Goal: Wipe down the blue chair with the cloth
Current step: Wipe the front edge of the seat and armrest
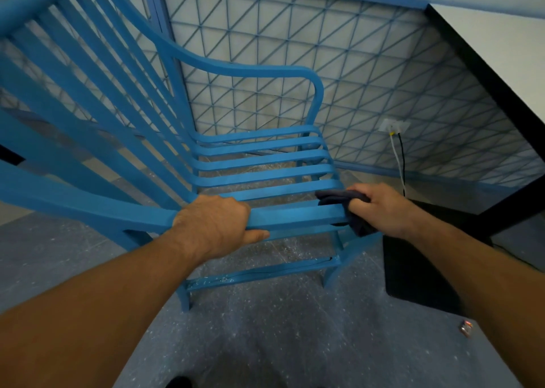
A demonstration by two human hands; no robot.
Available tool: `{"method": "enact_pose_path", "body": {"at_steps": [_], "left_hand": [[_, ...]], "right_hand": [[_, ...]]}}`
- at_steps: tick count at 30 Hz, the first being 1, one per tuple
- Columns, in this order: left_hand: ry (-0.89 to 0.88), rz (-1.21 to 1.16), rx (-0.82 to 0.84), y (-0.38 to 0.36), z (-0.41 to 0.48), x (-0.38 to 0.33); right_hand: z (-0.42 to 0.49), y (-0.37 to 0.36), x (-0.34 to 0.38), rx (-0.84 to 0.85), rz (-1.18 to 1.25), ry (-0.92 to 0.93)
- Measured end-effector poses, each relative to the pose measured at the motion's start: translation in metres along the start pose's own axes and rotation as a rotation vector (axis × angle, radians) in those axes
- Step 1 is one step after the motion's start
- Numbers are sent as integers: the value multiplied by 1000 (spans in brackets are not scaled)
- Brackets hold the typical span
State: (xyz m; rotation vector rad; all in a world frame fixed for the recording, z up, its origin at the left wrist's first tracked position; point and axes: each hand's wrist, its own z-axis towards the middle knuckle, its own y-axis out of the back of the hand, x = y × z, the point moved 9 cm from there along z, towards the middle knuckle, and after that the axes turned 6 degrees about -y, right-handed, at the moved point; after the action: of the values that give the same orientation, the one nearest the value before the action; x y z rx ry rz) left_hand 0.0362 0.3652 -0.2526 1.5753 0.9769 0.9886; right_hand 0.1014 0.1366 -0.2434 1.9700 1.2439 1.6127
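The blue slatted chair (259,163) fills the left and middle of the head view, its back rising at the upper left and its seat slats running across the centre. My left hand (215,225) grips the near armrest, fingers curled over its top and thumb underneath. My right hand (380,207) holds a dark cloth (342,198) bunched against the front end of the same armrest, where it meets the seat's front corner. Part of the cloth hangs down below the rail.
A blue lattice wall panel (354,63) stands behind the chair. A table with a black edge (483,77) juts in at the upper right. A wall socket with two cables (396,139) sits low on the wall. A black mat (421,269) lies right of the chair, a small wrapper (466,327) on the grey floor.
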Motion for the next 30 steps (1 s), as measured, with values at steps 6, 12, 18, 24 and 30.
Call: {"method": "enact_pose_path", "body": {"at_steps": [6,12,18,24,30], "left_hand": [[21,-69,13,-2,0,0],[27,-51,48,3,0,-5],[-13,-118,11,7,15,-30],[-73,-146,10,19,51,-67],[-86,-256,16,16,70,-82]], "right_hand": [[2,-22,8,-44,-208,-11],[-8,-43,50,-444,-439,189],[-10,-33,37,-464,-394,255],[1,-2,-7,-295,-116,135],[4,14,-52,-261,366,-48]]}}
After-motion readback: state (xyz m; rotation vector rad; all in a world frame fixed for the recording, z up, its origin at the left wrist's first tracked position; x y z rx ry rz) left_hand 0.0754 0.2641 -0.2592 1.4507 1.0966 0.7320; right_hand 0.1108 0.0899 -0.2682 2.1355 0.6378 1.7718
